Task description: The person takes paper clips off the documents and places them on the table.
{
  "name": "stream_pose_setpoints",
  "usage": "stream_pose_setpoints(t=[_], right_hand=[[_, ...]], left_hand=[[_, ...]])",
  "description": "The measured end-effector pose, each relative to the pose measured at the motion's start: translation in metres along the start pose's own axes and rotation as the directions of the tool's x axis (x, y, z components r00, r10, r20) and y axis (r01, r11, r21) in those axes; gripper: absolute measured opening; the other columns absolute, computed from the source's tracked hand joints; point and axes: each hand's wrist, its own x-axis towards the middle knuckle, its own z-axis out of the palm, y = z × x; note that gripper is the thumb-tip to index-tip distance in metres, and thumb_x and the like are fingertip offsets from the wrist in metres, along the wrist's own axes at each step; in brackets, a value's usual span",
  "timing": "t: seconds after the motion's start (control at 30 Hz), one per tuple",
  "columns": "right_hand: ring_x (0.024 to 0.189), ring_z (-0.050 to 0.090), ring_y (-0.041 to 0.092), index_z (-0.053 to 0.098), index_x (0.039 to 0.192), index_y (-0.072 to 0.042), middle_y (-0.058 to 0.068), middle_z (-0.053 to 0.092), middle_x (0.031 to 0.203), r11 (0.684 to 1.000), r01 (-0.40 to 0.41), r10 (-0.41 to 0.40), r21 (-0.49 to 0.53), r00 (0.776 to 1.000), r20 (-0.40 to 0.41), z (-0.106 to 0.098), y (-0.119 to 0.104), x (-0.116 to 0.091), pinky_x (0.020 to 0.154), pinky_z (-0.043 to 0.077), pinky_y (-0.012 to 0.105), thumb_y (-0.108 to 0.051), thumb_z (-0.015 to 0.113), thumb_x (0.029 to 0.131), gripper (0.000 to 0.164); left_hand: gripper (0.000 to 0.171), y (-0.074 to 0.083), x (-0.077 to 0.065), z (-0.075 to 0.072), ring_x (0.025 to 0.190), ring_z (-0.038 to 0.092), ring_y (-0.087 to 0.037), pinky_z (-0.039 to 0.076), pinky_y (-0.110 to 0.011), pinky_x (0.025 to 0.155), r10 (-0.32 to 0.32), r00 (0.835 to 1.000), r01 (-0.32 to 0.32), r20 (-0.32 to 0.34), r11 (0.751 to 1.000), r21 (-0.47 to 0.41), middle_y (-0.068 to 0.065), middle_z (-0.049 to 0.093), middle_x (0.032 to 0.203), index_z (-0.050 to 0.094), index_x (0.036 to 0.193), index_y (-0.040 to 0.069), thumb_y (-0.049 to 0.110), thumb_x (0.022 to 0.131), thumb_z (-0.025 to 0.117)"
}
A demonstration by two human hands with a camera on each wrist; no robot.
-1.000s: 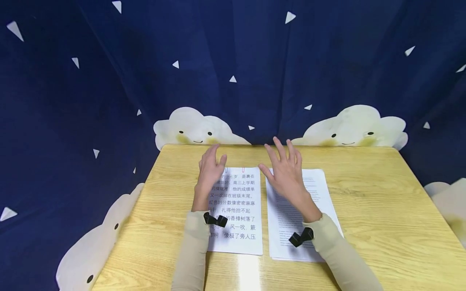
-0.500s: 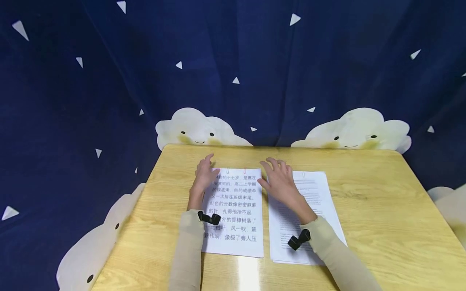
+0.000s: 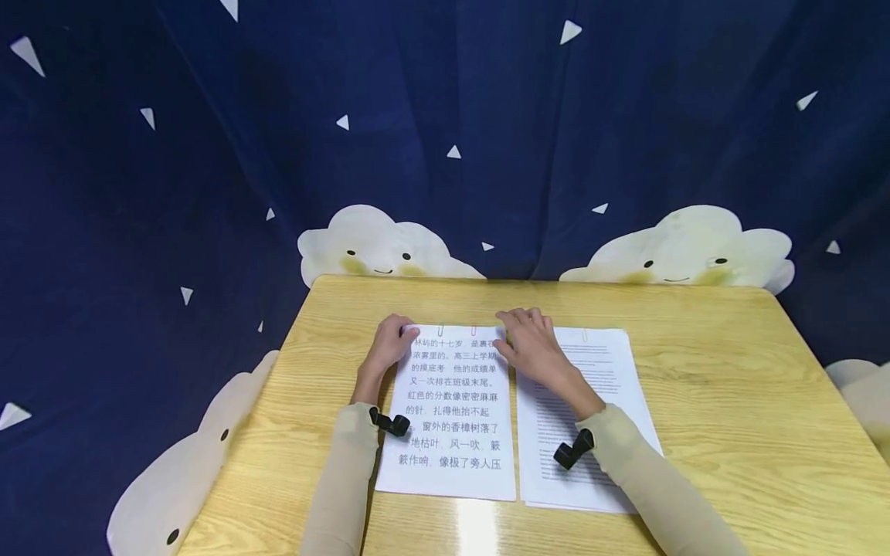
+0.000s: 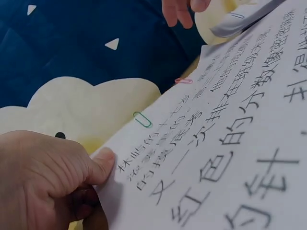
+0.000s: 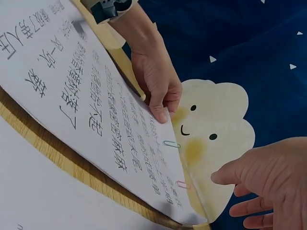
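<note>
left hand was at the far left corner of the large-print paper, pinching it: thumb on the printed face, the other fingers curled in behind the edge. left forearm ran up from the bottom of the head view, wrist just outside the paper's left edge, black wrist camera over that edge.

right hand was loose and holding nothing. fingers parted and softly bent, pointing up-left, thumb split off from them. it hung near the paper's far right corner; right wrist view showed a gap between thumb and page. right forearm slanted in from lower right, across the small-print stack.

large-print paper sat in front of the person, left of the small-print stack, long sides roughly parallel. a thin strip of table ran between the two. couldn't tell whether the gripped corner was off the wood.

green clip and red clip were both on the paper's far edge, green nearer the left hand. a pale clip was on the small-print stack's far edge.

room: a band of wood past both far edges, then the dark blue curtain. wide stretches of wood left of the large-print paper and right of the small-print stack; a shorter margin on the near side.
</note>
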Motion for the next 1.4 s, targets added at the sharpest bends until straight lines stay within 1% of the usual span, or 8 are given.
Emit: stream_pose_setpoints(t=[0.2, 0.33, 0.47, 0.63, 0.77, 1.03, 1.23, 1.4], right_hand=[[0.123, 0.049, 0.039, 0.059, 0.144, -0.005, 0.018, 0.062, 0.139, 0.999, -0.002, 0.003, 0.048, 0.999, -0.036, -0.001, 0.005, -0.001, 0.094, 0.037, 0.050, -0.027, 0.068, 0.102, 0.049], [0.119, 0.053, 0.040, 0.064, 0.138, -0.003, 0.018, 0.065, 0.135, 0.996, 0.023, -0.015, 0.092, 0.996, -0.093, -0.006, 0.010, -0.003, 0.093, 0.039, 0.051, -0.024, 0.069, 0.101, 0.043], [0.115, 0.056, 0.041, 0.067, 0.133, -0.001, 0.019, 0.068, 0.130, 0.991, 0.053, -0.032, 0.124, 0.986, -0.163, -0.014, 0.015, -0.005, 0.095, 0.041, 0.054, -0.021, 0.070, 0.100, 0.039], [0.117, 0.058, 0.042, 0.068, 0.129, 0.000, 0.019, 0.069, 0.126, 0.981, 0.092, -0.053, 0.171, 0.975, -0.216, -0.021, 0.021, -0.007, 0.100, 0.041, 0.058, -0.020, 0.070, 0.101, 0.035], [0.120, 0.058, 0.040, 0.069, 0.128, 0.000, 0.019, 0.069, 0.127, 0.976, 0.109, -0.060, 0.187, 0.966, -0.252, -0.028, 0.021, -0.007, 0.103, 0.040, 0.059, -0.023, 0.065, 0.104, 0.034], [0.121, 0.058, 0.036, 0.069, 0.130, -0.003, 0.016, 0.070, 0.128, 0.972, 0.102, -0.034, 0.212, 0.952, -0.304, -0.041, 0.011, -0.008, 0.105, 0.040, 0.057, -0.031, 0.056, 0.109, 0.038], [0.118, 0.060, 0.037, 0.071, 0.127, -0.002, 0.017, 0.071, 0.125, 0.965, 0.141, -0.043, 0.223, 0.918, -0.395, -0.057, 0.004, -0.012, 0.105, 0.041, 0.055, -0.027, 0.049, 0.112, 0.037], [0.116, 0.061, 0.035, 0.070, 0.128, -0.003, 0.015, 0.071, 0.123, 0.960, 0.159, -0.042, 0.231, 0.896, -0.443, -0.069, 0.002, -0.016, 0.104, 0.041, 0.054, -0.027, 0.054, 0.110, 0.034]], left_hand=[[0.016, -0.005, 0.000, -0.008, 0.075, 0.057, -0.022, 0.046, -0.032, 0.071, 0.065, 0.996, -0.072, -0.054, 0.985, -0.156, -0.014, 0.069, 0.085, 0.076, 0.101, -0.002, 0.009, 0.104, 0.064], [0.018, -0.006, 0.000, -0.013, 0.072, 0.056, -0.019, 0.044, -0.027, 0.069, 0.087, 0.994, -0.098, -0.063, 0.974, -0.207, -0.014, 0.071, 0.084, 0.077, 0.099, -0.004, 0.006, 0.104, 0.063], [0.020, -0.003, 0.001, -0.018, 0.074, 0.060, -0.019, 0.047, -0.025, 0.070, 0.076, 0.995, -0.089, -0.063, 0.968, -0.237, -0.017, 0.074, 0.090, 0.077, 0.102, -0.004, 0.007, 0.105, 0.061], [0.020, 0.010, -0.003, -0.027, 0.076, 0.061, -0.021, 0.046, -0.025, 0.067, 0.058, 0.995, -0.078, -0.082, 0.959, -0.273, -0.019, 0.073, 0.095, 0.077, 0.104, -0.004, 0.004, 0.106, 0.058], [0.020, 0.020, -0.007, -0.033, 0.075, 0.061, -0.021, 0.045, -0.024, 0.063, 0.081, 0.992, -0.106, -0.095, 0.946, -0.308, -0.019, 0.073, 0.095, 0.076, 0.103, -0.004, 0.003, 0.105, 0.058], [0.020, 0.039, -0.012, -0.042, 0.067, 0.061, -0.017, 0.044, -0.022, 0.053, 0.085, 0.989, -0.125, -0.120, 0.917, -0.379, -0.019, 0.072, 0.092, 0.077, 0.102, -0.004, 0.002, 0.105, 0.058], [0.019, 0.054, -0.015, -0.046, 0.066, 0.061, -0.017, 0.044, -0.021, 0.050, 0.089, 0.987, -0.137, -0.133, 0.901, -0.412, -0.019, 0.072, 0.092, 0.076, 0.106, -0.004, 0.002, 0.105, 0.058], [0.018, 0.066, -0.017, -0.044, 0.064, 0.060, -0.017, 0.044, -0.022, 0.051, 0.112, 0.982, -0.167, -0.152, 0.895, -0.414, -0.020, 0.072, 0.092, 0.076, 0.103, -0.004, 0.000, 0.104, 0.059]])
